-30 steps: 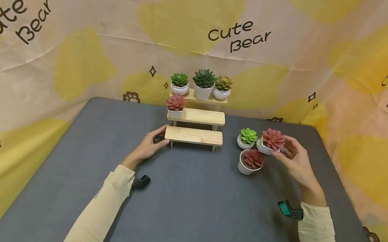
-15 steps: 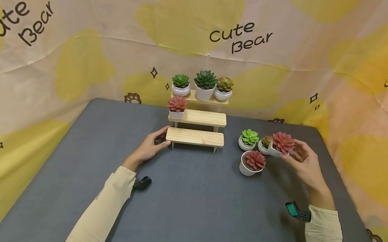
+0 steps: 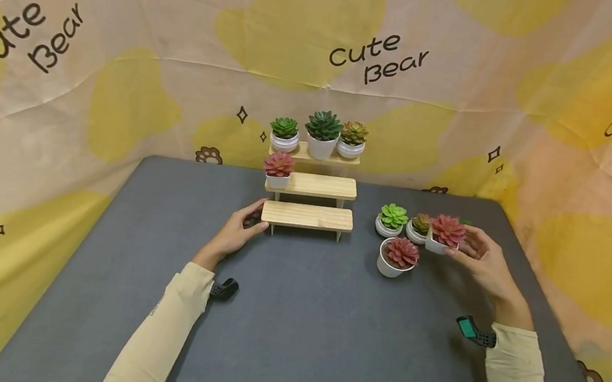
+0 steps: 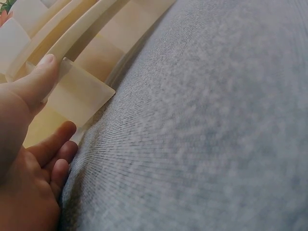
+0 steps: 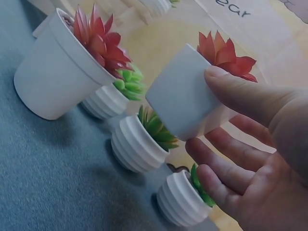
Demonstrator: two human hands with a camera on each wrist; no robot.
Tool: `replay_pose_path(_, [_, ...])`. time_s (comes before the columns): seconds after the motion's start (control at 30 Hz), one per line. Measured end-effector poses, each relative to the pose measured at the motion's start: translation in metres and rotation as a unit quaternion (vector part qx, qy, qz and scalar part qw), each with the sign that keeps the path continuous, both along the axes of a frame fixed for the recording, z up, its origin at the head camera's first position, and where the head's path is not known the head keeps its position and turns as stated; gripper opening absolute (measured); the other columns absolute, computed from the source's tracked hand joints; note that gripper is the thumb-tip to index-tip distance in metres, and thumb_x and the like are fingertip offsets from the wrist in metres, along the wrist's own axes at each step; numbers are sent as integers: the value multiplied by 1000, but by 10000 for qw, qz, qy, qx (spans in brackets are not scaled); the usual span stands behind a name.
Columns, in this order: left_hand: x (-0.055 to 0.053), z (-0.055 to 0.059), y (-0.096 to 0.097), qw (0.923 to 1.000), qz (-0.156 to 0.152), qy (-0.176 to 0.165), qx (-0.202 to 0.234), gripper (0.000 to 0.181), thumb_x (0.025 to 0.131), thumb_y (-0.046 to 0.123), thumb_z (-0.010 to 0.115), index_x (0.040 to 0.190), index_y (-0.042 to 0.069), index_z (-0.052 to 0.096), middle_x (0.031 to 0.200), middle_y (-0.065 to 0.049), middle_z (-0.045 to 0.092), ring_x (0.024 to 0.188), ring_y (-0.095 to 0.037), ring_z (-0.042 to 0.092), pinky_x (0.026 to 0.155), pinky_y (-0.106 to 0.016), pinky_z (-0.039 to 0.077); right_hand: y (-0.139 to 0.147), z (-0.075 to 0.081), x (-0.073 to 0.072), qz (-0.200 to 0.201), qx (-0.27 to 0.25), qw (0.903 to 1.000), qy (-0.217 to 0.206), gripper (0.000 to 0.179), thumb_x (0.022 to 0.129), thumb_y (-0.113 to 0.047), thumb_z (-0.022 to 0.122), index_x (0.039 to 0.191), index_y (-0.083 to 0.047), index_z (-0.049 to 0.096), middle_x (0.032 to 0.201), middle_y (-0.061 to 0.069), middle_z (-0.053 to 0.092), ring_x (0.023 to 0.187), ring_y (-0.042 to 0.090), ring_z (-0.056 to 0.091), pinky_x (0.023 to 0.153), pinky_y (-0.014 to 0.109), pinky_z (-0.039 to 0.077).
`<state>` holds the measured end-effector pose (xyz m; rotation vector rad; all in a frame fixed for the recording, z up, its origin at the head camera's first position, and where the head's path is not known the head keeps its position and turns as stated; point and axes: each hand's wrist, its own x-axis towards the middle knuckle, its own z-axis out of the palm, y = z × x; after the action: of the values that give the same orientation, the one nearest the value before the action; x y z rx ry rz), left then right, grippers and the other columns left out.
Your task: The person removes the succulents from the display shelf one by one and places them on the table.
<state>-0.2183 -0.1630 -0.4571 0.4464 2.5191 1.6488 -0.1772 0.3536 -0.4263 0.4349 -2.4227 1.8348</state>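
My right hand holds a square white pot with a red succulent, thumb on one side and fingers on the other. In the right wrist view this potted succulent is tilted and appears raised off the table. Beside it stand a reddish-green succulent, a bright green one and a red one in a round pot. My left hand grips the left end of the lowest step of a wooden tiered stand. Its thumb lies against the board's edge.
Three potted succulents stand on the top step, the dark green one in the middle. A pink-red succulent sits at the left of the middle step. Another green succulent is largely hidden behind my right hand. Printed cloth hangs behind the grey table.
My right hand has moved rightward with the square-potted red succulent, uncovering the small reddish-green one. The left hand stays at the stand.
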Motion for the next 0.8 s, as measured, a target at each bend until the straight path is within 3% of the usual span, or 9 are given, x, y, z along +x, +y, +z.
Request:
replay_pose_path(0.37, [0, 0, -1, 10000, -33, -15, -34, 63, 101, 11, 61, 156, -1, 34, 146, -30, 52, 135, -45, 47, 100, -50, 34, 14, -8, -2, 259, 59, 9996, -83, 51, 92, 14, 61, 133, -17, 54, 121, -24, 63, 104, -9, 64, 82, 9, 50])
replay_pose_path(0.8, [-2, -4, -1, 10000, -22, 20, -41, 63, 101, 11, 61, 156, -2, 33, 147, -30, 51, 134, -45, 47, 98, -48, 35, 28, -19, -2, 410, 845, 9942, -516, 49, 96, 3, 63, 141, -9, 47, 123, -32, 54, 108, -18, 55, 85, 8, 49])
